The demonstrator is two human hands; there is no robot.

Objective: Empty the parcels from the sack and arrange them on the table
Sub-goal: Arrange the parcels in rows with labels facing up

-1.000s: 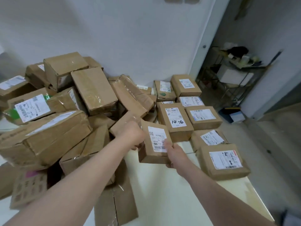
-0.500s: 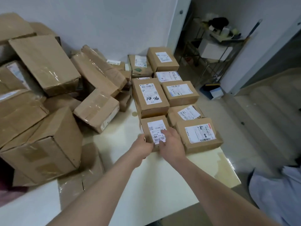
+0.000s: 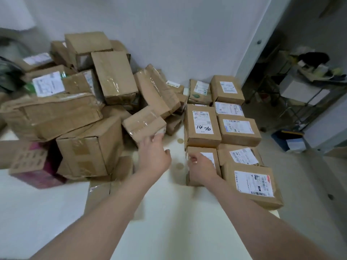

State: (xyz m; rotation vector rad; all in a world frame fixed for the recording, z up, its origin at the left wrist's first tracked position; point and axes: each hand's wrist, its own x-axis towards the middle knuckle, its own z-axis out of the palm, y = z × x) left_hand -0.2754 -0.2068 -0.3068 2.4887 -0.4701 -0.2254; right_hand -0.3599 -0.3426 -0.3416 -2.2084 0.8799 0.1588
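Observation:
My right hand lies on a small brown parcel with a white label, fingers curled over its left edge. That parcel sits on the pale table, at the front of two neat rows, just below the parcel marked "14-10" and left of a large labelled parcel. My left hand stretches forward with straight fingers. Its fingertips touch the lower corner of a small taped box at the edge of a loose pile of brown boxes.
A pink printed box lies at the pile's front left, and something dark shows at the far left edge. The table ends right of the rows, with floor beyond. A wire rack and a blue bin stand at the back right.
The small labelled parcel went from held in the air to resting on the table in the row. My left hand left it and moved left to the taped box; my right hand stays on it.

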